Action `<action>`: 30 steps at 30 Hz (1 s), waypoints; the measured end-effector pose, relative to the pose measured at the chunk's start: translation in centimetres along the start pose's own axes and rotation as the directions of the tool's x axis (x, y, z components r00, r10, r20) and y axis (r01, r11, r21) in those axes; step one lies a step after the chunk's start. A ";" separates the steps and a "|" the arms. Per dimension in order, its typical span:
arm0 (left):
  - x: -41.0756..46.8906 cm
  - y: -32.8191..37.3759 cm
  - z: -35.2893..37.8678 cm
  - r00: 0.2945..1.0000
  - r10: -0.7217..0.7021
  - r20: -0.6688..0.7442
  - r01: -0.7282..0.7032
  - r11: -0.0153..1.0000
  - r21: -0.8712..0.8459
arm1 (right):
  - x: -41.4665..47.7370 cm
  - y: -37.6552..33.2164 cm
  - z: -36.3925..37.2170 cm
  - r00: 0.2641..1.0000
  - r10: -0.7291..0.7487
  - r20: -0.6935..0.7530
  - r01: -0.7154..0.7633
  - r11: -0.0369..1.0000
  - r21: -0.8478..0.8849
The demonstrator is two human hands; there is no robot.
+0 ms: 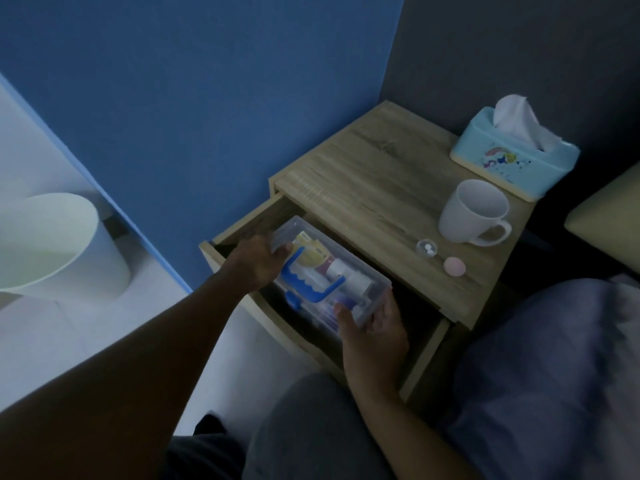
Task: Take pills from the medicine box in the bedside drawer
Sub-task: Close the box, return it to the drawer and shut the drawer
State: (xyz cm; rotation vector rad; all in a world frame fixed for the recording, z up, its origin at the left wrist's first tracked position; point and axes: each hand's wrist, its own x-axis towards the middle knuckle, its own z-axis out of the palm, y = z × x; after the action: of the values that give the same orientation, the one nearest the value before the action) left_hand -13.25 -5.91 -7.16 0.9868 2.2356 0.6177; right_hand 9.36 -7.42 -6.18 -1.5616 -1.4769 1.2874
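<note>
The clear plastic medicine box (pixel 349 268) with a blue handle sits in the open wooden bedside drawer (pixel 239 233); several bottles and packets show through its lid. My left hand (pixel 258 259) grips the box's far left end. My right hand (pixel 372 327) grips its near right end, thumb on the lid. On the nightstand top (pixel 374 188) lies a small clear cap holding two white pills (pixel 427 248), with a pink round lid (pixel 454 266) beside it.
A white mug (pixel 472 211) and a light blue tissue box (pixel 512 150) stand on the nightstand's right side. A white waste bin (pixel 52 244) is on the floor at left. A blue wall is behind; bedding and my knee are at lower right.
</note>
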 end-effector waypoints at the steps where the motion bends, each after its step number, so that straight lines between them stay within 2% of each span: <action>1: 0.2 -0.1 0.4 1.000 -0.009 0.022 0.010 1.000 -0.011 | 0.3 0.3 -0.1 1.000 0.023 0.000 -0.023 1.000 0.013; 9: 1.9 -0.2 2.7 0.995 -0.018 0.096 0.015 0.999 0.034 | 2.5 2.7 -0.1 0.981 0.192 0.010 -0.192 0.977 0.097; 21: 3.1 0.0 4.0 0.995 -0.015 0.099 0.010 0.999 0.052 | 4.1 5.3 0.4 0.979 0.205 0.016 -0.206 0.973 0.108; 25: 2.5 0.5 3.9 0.995 -0.036 0.089 0.029 0.997 0.075 | 4.1 5.3 0.0 0.987 0.140 0.077 -0.140 0.990 -0.009; 28: 1.5 0.7 3.6 0.994 -0.005 0.105 -0.017 0.978 0.208 | 3.8 4.9 -0.8 0.991 0.017 0.129 0.007 0.983 -0.186; 30: 0.3 0.9 3.3 0.997 0.043 0.069 -0.059 0.964 0.258 | 3.2 4.4 -1.8 0.982 -0.099 0.163 0.139 0.956 -0.259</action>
State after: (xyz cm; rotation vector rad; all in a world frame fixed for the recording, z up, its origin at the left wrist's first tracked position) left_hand -10.67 -4.58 -9.06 1.1788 2.2799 0.3140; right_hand 12.28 -4.80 -10.31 -1.5413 -1.8776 1.1933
